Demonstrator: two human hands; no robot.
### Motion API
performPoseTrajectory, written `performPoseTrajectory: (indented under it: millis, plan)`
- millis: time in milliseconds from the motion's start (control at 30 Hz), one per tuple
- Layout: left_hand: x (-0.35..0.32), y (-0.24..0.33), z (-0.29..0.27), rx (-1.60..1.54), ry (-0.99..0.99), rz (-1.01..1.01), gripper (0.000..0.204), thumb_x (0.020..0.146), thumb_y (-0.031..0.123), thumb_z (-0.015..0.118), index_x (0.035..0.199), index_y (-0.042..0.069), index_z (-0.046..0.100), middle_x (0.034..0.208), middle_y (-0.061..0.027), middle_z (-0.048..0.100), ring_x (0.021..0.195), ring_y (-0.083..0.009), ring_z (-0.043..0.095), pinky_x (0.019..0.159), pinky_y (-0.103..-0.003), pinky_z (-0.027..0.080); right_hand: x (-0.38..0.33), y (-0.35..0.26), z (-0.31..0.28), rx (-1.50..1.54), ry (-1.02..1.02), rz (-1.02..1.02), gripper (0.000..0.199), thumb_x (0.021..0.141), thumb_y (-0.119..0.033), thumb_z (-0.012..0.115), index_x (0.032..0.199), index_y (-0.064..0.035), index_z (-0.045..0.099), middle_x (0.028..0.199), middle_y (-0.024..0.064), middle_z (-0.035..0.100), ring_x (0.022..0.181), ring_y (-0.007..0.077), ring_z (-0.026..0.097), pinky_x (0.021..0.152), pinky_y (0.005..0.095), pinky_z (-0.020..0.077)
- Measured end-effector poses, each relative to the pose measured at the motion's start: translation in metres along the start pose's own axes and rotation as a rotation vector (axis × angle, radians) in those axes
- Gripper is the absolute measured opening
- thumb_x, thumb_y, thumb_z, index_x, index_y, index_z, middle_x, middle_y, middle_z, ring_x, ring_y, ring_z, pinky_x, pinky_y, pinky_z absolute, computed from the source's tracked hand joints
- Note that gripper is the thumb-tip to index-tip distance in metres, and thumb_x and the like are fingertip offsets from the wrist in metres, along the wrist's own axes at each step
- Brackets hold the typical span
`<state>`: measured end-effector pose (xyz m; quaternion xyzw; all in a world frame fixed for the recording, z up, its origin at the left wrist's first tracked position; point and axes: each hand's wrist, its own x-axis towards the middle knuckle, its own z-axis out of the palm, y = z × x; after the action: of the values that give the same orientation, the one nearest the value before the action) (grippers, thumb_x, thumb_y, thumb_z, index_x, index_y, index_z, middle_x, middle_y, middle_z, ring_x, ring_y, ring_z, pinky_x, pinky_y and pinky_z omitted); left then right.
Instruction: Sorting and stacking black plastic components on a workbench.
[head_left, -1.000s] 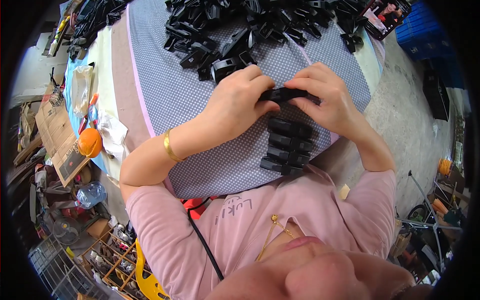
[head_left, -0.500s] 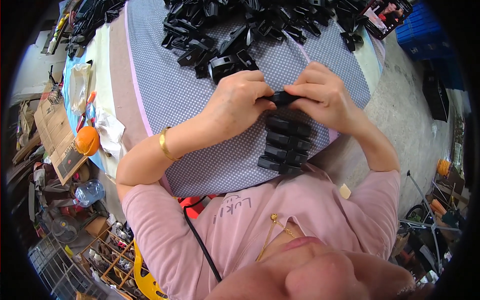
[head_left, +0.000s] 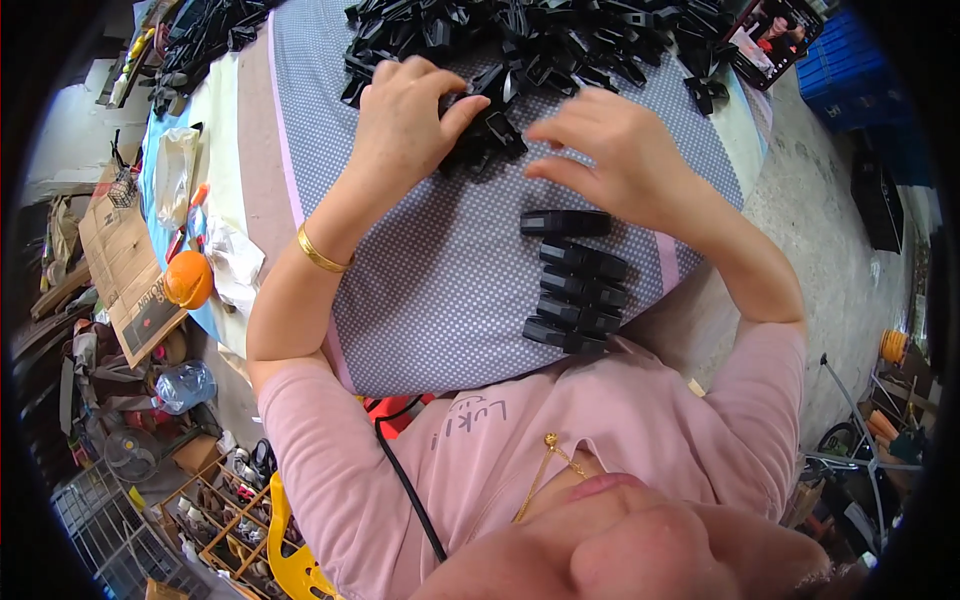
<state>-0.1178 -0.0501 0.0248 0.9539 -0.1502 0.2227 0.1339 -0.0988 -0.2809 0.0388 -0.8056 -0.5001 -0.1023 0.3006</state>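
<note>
My left hand is at the near edge of a heap of black plastic parts, its thumb and forefinger spread apart beside some of them. Whether it touches one is hard to tell. To its right, my right hand hovers over the dotted cloth, fingers apart and nothing between them. Below that hand, a single black plastic part lies flat on the cloth. Several similar black parts are lined up closely in a column between it and my body.
The grey dotted cloth covers the table. An orange round object and white plastic bags lie at the left. A phone-like screen stands at the far right, near blue crates. A black cable crosses my shirt.
Both hands have let go of the black part they held together; it now lies beyond the column. My left hand has moved away and left to the heap, my right hand slightly away from me.
</note>
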Motion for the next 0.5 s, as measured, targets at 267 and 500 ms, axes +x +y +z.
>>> performPoseTrajectory:
  millis: [267, 500]
  plan:
    - [-0.004, -0.005, -0.008, -0.109, -0.147, -0.135, 0.03, 0.076, 0.031, 0.075, 0.091, 0.005, 0.071, 0.091, -0.008, 0.067, 0.096, -0.0254, 0.055, 0.083, -0.04, 0.042, 0.022, 0.01, 0.022, -0.03, -0.105, 0.091, 0.032, 0.078, -0.018, 0.073, 0.105, -0.0059, 0.063, 0.091, 0.0099, 0.065, 0.084, 0.0262, 0.062, 0.075, 0.0348, 0.0503]
    - [-0.013, 0.043, -0.021, -0.261, 0.012, 0.231, 0.025, 0.069, 0.013, 0.074, 0.09, 0.006, 0.062, 0.081, -0.0059, 0.061, 0.081, -0.0251, 0.057, 0.073, -0.037, 0.043, -0.018, 0.021, -0.014, 0.039, -0.041, 0.19, 0.034, 0.073, -0.002, 0.069, 0.107, -0.0022, 0.064, 0.096, 0.0121, 0.065, 0.088, 0.0276, 0.061, 0.079, 0.0338, 0.0494]
